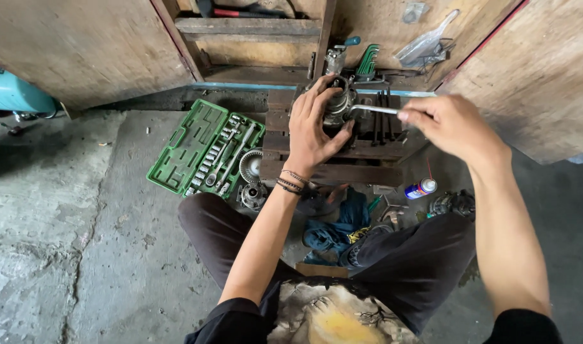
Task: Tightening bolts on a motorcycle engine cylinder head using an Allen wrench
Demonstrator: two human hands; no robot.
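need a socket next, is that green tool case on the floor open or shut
Open: the green tool case lies flat on the concrete, lid spread to the left, sockets and a ratchet showing in the right half.

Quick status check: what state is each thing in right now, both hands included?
Left hand: clamped over the metal part.
Right hand: gripping the wrench handle.
Metal part: resting on the wooden pallet.
Socket case: open, on floor.
Spray can: lying down.

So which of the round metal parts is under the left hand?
The round metal part on the wooden pallet; the other two lie on the floor beside the green socket case.
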